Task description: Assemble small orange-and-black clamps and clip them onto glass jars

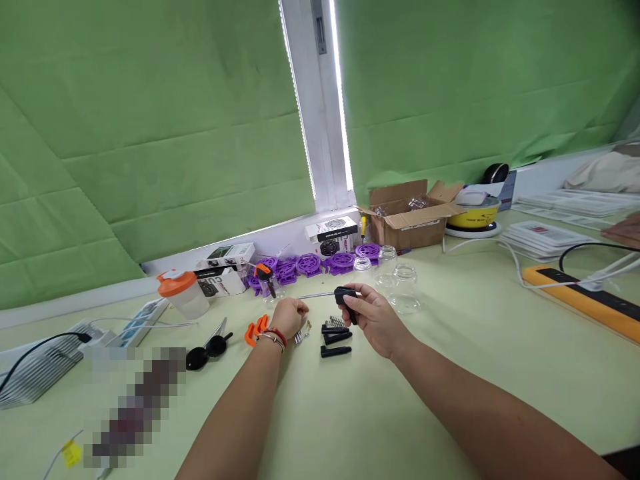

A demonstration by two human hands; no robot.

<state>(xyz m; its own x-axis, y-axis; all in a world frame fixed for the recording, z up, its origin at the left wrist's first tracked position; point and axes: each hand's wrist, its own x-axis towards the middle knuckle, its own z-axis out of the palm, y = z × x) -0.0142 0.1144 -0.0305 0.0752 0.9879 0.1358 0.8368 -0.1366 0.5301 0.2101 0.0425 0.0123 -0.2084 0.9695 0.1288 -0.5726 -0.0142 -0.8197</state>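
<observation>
My right hand (374, 315) grips a black plastic piece (346, 300), from which a thin metal rod (316, 295) sticks out to the left. My left hand (291, 317) is closed near the rod's left end; what its fingers hold, if anything, is too small to tell. Below it lie small metal pins (300, 336). Orange curved parts (256, 329) sit left of my left wrist. Between the hands are springs (335, 322) and several black parts (336, 351) on the table.
Purple round parts (308, 265), glass jars (404, 290) and a cardboard box (407, 223) stand at the back. An orange-lidded cup (185, 295) and black round pieces (207, 352) are left. An orange power strip (590, 300) lies right, near another person's hand (625, 231).
</observation>
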